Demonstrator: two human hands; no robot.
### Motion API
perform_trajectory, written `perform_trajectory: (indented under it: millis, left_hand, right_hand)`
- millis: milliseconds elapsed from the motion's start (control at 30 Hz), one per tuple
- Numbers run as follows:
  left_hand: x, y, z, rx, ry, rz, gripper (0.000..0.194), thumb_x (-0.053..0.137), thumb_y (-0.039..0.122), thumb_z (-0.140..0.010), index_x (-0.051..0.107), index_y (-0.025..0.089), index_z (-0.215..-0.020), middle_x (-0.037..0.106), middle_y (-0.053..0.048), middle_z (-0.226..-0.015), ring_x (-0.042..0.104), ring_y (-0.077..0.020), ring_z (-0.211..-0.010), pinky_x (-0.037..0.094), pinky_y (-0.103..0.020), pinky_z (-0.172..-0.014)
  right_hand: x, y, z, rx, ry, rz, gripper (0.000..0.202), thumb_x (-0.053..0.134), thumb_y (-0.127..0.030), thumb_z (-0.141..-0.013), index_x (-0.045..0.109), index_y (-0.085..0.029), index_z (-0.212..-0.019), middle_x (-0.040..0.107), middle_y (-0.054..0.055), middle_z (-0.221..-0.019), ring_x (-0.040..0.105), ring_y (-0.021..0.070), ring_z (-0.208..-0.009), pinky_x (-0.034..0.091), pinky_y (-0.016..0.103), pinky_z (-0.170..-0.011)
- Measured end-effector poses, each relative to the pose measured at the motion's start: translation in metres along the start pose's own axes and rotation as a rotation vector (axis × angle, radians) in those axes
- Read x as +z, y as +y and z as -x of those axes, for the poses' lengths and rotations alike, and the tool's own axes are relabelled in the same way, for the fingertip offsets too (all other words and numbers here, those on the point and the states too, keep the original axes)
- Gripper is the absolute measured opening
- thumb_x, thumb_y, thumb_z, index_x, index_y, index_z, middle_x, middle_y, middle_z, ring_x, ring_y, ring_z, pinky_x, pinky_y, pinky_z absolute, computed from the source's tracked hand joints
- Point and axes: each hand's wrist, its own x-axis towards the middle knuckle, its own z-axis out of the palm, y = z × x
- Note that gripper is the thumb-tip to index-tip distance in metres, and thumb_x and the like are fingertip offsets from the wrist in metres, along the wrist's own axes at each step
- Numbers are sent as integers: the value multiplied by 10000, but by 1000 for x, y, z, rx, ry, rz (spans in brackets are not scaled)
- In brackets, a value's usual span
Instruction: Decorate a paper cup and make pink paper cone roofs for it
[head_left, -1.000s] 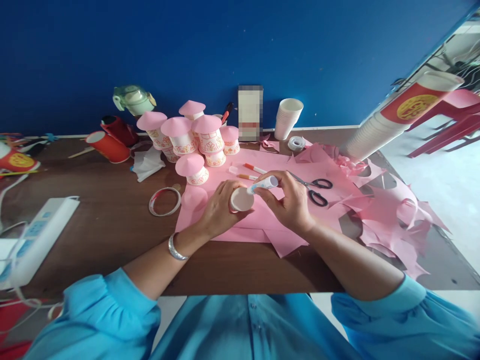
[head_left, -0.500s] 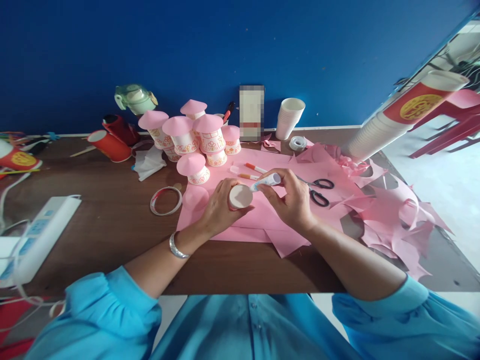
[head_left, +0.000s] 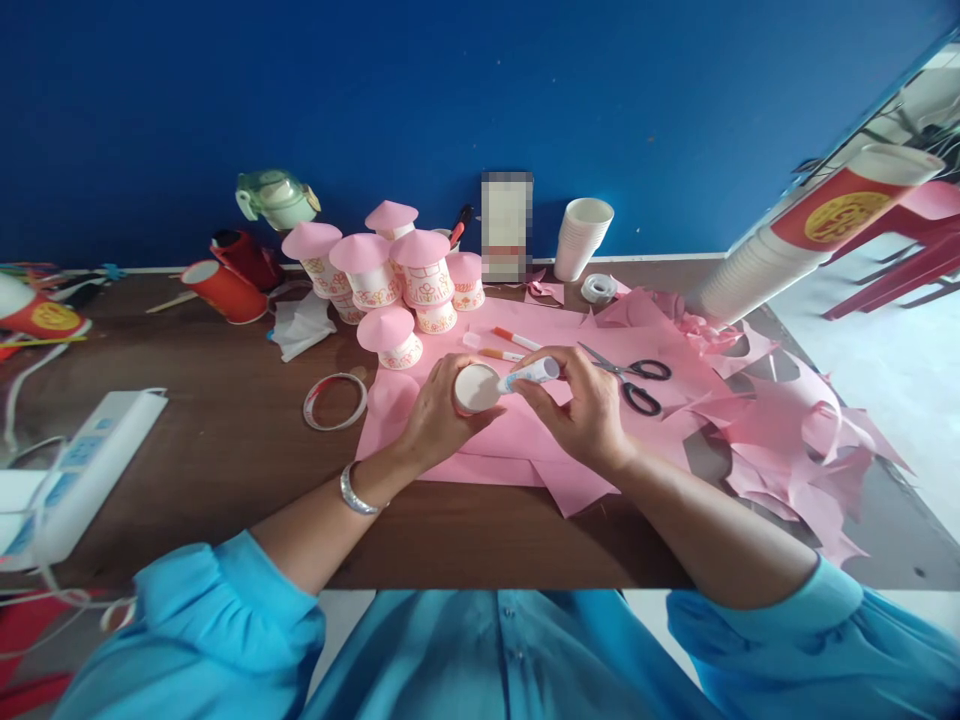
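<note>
My left hand is wrapped round a small white paper cup, its flat round end facing up toward me. Between the fingers of my right hand is a white and blue glue stick, tilted, with its tip at the cup's rim. Both hands are above pink paper sheets. Beyond them lie two markers with orange and brown parts. Black-handled scissors rest right of my right hand. Several decorated cups with pink cone roofs stand behind my left hand.
A roll of tape lies to the left, near a white power strip. Pink paper scraps cover the right side. Stacked white cups, a small tape roll and a phone-like upright object stand along the blue wall.
The glue stick's tip has shifted slightly along the cup's rim, and the cup has tilted a little. The whole view has moved slightly. Both grips stay the same.
</note>
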Motion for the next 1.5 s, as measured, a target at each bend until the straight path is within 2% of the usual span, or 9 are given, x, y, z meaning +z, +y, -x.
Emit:
perform_trajectory:
  millis: [100,233,467,667,867,1033,1300,1500]
  left_hand:
    - [1,-1,0,18,11,9,464,855,345,-819,534,233,-1135,679,-32,-1054,673,-212,-945,559,-347,-788]
    - [1,-2,0,-2,2,-17,507,879,323,-788,532,234,-1147,678,-33,-1064,672,-211,-938,562,-348,-778]
    - [1,-4,1,-12,19,38,455,840,406,-829,548,233,-1132,672,-35,-1043,670,-210,-931,571,-365,-793]
    - [1,-3,0,-29,17,-17,534,880,382,-785,532,234,-1163,675,-45,-1083,672,-222,-961,574,-377,-807]
    - [2,-8,2,11,30,43,413,797,402,-859,544,228,-1135,661,-39,-1030,654,-198,-883,556,-348,-732]
    - [2,-4,1,0,38,36,466,839,364,-831,528,227,-1150,665,-41,-1062,663,-200,-932,563,-346,-782]
    - [5,-10,3,34,-1,-81,408,802,299,-814,516,231,-1096,669,-45,-1032,666,-218,-920,558,-347,-759]
    - [6,-6,2,57,-54,-118,416,776,248,-802,498,241,-1111,666,-49,-1040,664,-234,-940,558,-364,-766]
  right_hand:
    - [0,-2,1,-34,-18,-2,120,695,-269,-964,608,-231,-1037,793,34,-911,767,189,-785,615,302,-721]
    - [1,-2,1,-3,21,13,113,697,-267,-963,605,-244,-1024,789,16,-894,764,184,-772,622,311,-738]
    - [0,-3,2,-51,-23,0,125,695,-261,-964,611,-224,-1048,793,41,-917,769,191,-790,613,304,-714]
    - [0,-1,-1,26,37,10,99,683,-247,-965,602,-237,-1020,792,28,-900,760,183,-751,597,298,-681]
    - [0,-9,2,-115,-63,-29,134,681,-254,-980,608,-223,-1087,801,51,-950,778,194,-839,612,299,-734]
    - [-1,-3,1,-97,-3,36,118,695,-231,-964,618,-224,-1053,797,49,-919,772,196,-806,616,304,-730]
    - [2,-15,7,-162,-88,-63,150,689,-228,-968,617,-220,-1099,793,48,-950,764,181,-800,609,290,-706]
    - [1,-15,6,-162,-94,-71,148,659,-237,-986,610,-234,-1126,794,57,-998,774,194,-857,622,311,-737]
